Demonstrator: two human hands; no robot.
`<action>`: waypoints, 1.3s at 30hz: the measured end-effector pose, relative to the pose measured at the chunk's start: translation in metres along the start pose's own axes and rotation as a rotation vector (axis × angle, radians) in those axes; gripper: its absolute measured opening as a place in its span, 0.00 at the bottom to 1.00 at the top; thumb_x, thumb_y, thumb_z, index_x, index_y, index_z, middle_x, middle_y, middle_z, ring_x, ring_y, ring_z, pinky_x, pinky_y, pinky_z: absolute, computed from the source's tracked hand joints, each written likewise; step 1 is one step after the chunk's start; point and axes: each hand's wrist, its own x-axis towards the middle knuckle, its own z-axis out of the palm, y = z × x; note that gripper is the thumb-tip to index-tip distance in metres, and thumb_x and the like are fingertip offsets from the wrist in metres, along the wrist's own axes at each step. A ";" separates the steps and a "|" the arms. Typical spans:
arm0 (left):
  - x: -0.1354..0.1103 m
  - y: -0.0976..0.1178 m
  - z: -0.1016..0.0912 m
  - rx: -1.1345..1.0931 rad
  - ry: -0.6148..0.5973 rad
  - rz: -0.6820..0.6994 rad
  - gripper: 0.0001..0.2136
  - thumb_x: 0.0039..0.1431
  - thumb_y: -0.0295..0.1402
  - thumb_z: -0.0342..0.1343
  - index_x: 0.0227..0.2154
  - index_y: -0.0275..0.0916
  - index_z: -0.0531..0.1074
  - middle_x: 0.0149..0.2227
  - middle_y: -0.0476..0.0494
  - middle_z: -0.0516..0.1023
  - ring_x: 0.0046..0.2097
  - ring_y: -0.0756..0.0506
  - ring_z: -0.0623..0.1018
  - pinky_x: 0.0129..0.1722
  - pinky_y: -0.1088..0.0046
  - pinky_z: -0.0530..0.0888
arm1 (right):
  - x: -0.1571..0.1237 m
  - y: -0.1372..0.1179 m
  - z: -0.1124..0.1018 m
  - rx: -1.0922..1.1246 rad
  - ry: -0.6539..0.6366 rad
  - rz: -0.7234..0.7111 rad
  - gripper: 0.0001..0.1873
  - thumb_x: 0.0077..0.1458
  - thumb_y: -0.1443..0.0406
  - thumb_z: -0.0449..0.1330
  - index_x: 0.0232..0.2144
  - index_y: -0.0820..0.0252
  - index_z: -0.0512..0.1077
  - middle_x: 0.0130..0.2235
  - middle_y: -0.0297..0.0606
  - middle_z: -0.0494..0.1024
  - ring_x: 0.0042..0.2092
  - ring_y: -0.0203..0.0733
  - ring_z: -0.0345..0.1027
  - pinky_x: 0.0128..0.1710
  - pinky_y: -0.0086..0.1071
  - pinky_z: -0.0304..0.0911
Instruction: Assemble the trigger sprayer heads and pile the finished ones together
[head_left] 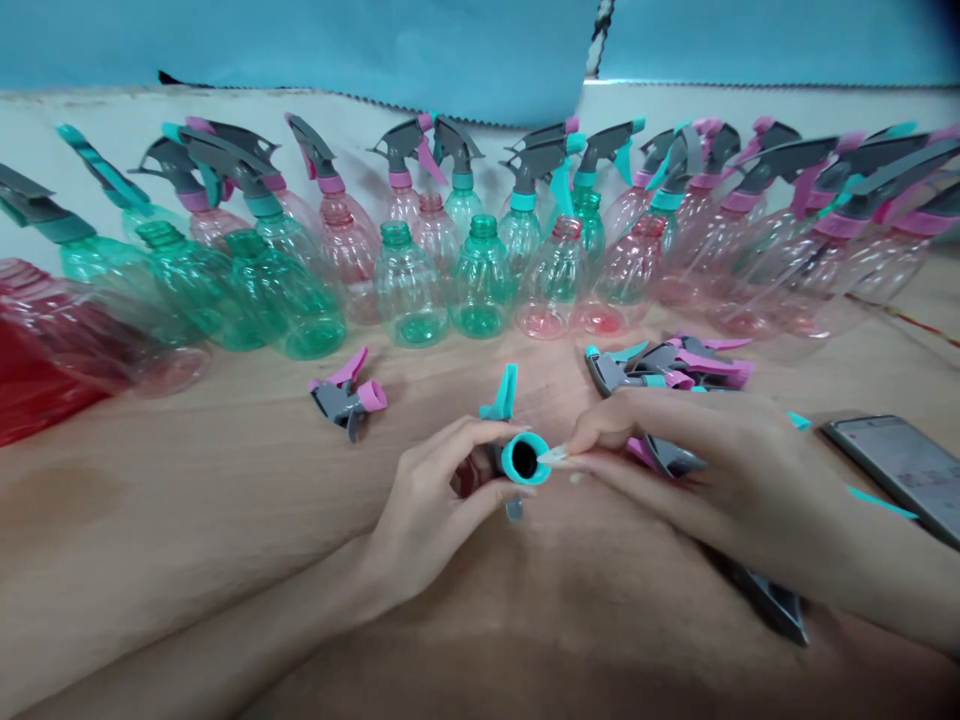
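Note:
My left hand (442,480) grips a trigger spray head (527,460) with a turquoise collar and trigger, its dark round opening turned toward me. Between thumb and forefinger my right hand (675,450) pinches a small whitish piece (553,456) at the collar's right rim; its exact kind is too small to make out. Left of the hands lies a grey and pink spray head (345,395) on the wooden table (225,520). Behind my right hand is a pile of more spray heads (675,362) in grey, pink and turquoise, partly covered by the hand.
Rows of green and pink clear bottles stand along the back, including an open green bottle (484,280) and an open pink bottle (555,280); many others wear spray heads. A phone (900,465) lies at right. A dark object (772,600) sits under my right forearm. Red material (37,380) is far left.

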 end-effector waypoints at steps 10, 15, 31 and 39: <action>0.000 -0.001 0.000 0.055 -0.008 0.034 0.14 0.54 0.30 0.64 0.44 0.43 0.73 0.31 0.52 0.74 0.28 0.52 0.70 0.27 0.77 0.67 | -0.004 0.010 0.019 -0.076 0.009 -0.127 0.09 0.59 0.70 0.56 0.30 0.59 0.75 0.27 0.31 0.75 0.26 0.29 0.64 0.24 0.23 0.55; -0.001 0.000 0.000 0.063 -0.007 0.043 0.14 0.55 0.30 0.64 0.45 0.42 0.73 0.31 0.51 0.74 0.28 0.52 0.70 0.27 0.77 0.68 | 0.000 0.007 0.007 0.026 -0.108 0.048 0.07 0.57 0.67 0.59 0.31 0.53 0.77 0.29 0.28 0.78 0.26 0.28 0.65 0.26 0.22 0.57; 0.000 0.006 -0.001 0.095 -0.033 0.048 0.11 0.56 0.30 0.62 0.42 0.41 0.74 0.28 0.52 0.72 0.26 0.52 0.69 0.25 0.77 0.67 | -0.003 0.010 0.014 -0.096 -0.171 0.046 0.09 0.56 0.71 0.54 0.34 0.58 0.73 0.29 0.31 0.71 0.24 0.30 0.59 0.26 0.25 0.54; 0.001 0.005 -0.001 0.107 -0.033 0.084 0.12 0.55 0.28 0.63 0.43 0.39 0.74 0.28 0.52 0.71 0.26 0.52 0.69 0.27 0.77 0.69 | -0.004 0.007 0.013 -0.103 -0.174 0.039 0.08 0.57 0.68 0.55 0.37 0.56 0.73 0.26 0.29 0.71 0.24 0.31 0.61 0.23 0.25 0.52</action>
